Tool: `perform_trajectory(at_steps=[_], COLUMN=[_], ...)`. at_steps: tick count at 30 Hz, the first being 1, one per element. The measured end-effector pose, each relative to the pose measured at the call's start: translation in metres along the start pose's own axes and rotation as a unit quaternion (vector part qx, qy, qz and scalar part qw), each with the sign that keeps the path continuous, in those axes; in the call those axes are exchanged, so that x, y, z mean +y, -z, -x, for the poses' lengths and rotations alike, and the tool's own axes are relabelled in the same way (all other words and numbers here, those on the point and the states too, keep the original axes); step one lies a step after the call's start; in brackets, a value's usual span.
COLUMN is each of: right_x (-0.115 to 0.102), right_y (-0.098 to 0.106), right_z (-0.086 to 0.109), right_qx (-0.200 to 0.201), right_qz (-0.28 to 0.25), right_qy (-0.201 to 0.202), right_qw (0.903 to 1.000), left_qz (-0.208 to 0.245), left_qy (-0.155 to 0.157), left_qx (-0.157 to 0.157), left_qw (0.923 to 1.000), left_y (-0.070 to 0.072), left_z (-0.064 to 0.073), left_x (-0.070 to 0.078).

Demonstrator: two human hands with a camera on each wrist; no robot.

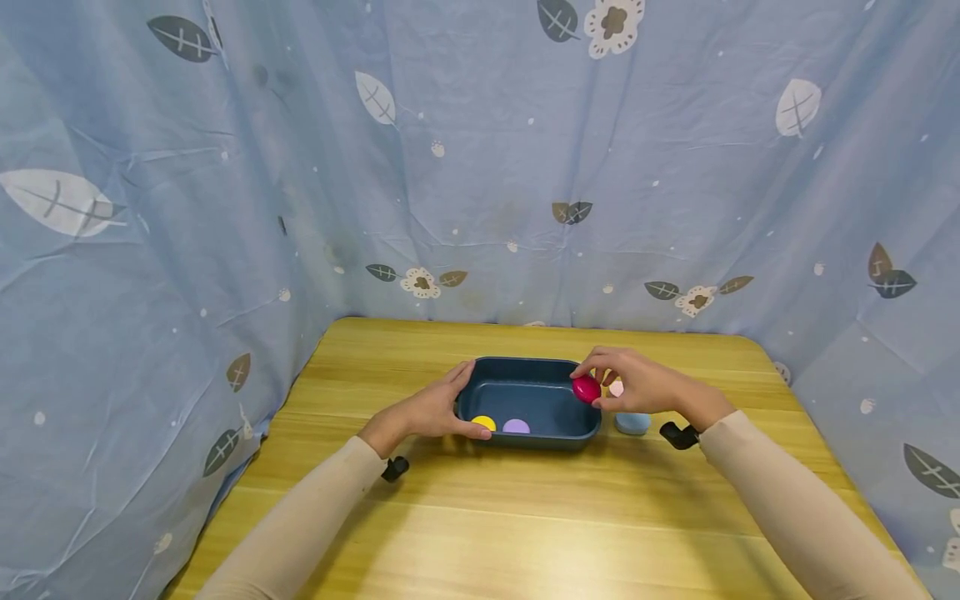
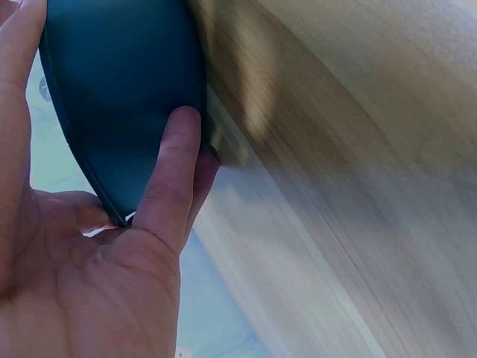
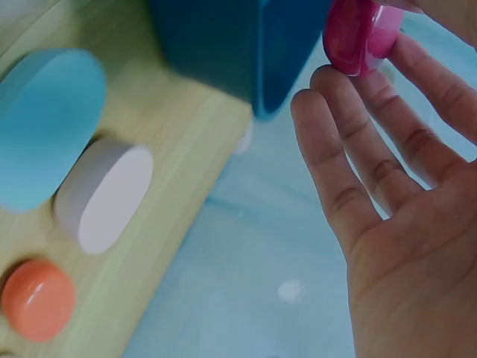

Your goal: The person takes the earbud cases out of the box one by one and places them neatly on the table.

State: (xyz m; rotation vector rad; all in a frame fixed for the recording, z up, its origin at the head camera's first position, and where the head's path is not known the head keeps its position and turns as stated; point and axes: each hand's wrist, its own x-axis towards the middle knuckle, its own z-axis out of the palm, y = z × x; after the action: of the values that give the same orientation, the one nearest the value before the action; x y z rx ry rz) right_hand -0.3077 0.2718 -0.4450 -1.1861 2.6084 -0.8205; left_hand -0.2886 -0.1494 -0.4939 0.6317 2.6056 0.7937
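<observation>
Gripped the blue tray (image 1: 517, 396), lower middle of the frame, with the left hand (image 1: 429, 408); pinched the red disc (image 1: 586, 389) at the tray's right rim with the right hand (image 1: 639, 382). Probably paid to brace firmly, go slow, clear the rim.

Pale blue, leaf-and-flower-printed fabric curtain (image 1: 487, 167) on three sides; yellowish wood-grain tabletop (image 1: 540, 492), far corners rounded, soft glare toward front.

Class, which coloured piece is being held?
The magenta piece, pinched in the right hand; the other pieces lie in the tray or on the table.
</observation>
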Motion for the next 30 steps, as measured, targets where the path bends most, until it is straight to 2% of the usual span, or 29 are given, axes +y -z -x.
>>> perform_trajectory(at_steps=[8, 19, 30], right_x=[0.015, 0.035, 0.056], right_y=[0.01, 0.015, 0.011], right_z=[0.029, 0.073, 0.108], right_qx=[0.024, 0.047, 0.058], right_qz=[0.01, 0.042, 0.05], right_qy=[-0.013, -0.076, -0.086], right_qw=[0.9996, 0.9951, 0.9933], left_qz=[0.002, 0.001, -0.009], left_qy=[0.003, 0.001, -0.005], left_qx=[0.0, 0.001, -0.002], left_qw=[1.0, 1.0, 0.9999], left_y=[0.001, 0.0, -0.001], left_z=[0.001, 0.001, -0.001], left_x=[-0.001, -0.001, -0.003])
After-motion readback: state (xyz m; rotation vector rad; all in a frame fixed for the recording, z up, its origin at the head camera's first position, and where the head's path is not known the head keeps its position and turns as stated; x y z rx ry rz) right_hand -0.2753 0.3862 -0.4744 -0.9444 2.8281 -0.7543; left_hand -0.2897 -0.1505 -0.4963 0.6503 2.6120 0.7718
